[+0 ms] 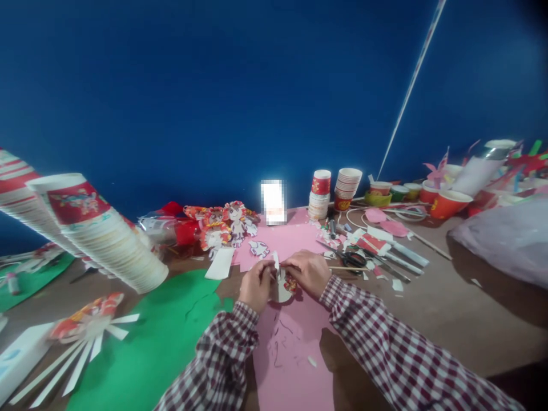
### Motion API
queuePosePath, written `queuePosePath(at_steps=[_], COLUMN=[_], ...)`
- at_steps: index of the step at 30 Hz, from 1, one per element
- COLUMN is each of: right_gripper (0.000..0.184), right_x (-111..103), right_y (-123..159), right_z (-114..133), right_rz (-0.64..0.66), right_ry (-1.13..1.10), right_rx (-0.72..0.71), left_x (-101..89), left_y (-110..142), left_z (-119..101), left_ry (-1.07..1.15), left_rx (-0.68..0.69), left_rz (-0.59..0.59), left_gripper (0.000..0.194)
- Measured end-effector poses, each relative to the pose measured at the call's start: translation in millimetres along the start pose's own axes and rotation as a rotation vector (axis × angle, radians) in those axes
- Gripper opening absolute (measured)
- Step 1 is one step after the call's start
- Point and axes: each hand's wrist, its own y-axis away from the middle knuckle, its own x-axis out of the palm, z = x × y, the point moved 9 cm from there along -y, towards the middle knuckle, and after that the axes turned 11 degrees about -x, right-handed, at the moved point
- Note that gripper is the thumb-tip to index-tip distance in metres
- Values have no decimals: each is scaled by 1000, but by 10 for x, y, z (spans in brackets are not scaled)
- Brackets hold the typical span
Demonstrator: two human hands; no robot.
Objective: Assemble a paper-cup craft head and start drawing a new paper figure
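Observation:
Both hands meet over a pink paper sheet. Between them is a cut paper cup piece, pale and rounded at the bottom, with red and yellow print on its right side. My left hand pinches its left side, thumb and fingers pressed together. At its upper right, my right hand is closed with bent fingers. A narrow white strip stands up between the fingertips. Just beyond the hands lies a small paper figure cutout. The fingers hide part of the cup piece.
Black-handled scissors lie right of my right hand among paper scraps. Two cup stacks stand behind. A long leaning cup stack is at left, above green paper. A plastic bag bulges at far right.

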Motion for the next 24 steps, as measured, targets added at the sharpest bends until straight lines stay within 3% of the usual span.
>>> queuePosePath(at_steps=[6,13,16,24], right_gripper=[14,14,16,16], right_x=[21,10,2,-30], right_y=[11,1,-4,-12], right_z=[-28,-2,33,74], right_rz=[9,3,-5,-38], right_ry=[8,-21,-46,-81], right_rx=[-2,-14,-31,-37], left_x=[76,-82,-160,89], left_y=[-17,50,46,13], left_z=[87,-94,-116,-41], left_ry=[-25,-103,-48,292], left_rx=[6,102,81,-121], left_rz=[51,-117,-146,143], left_gripper=[26,22,23,40])
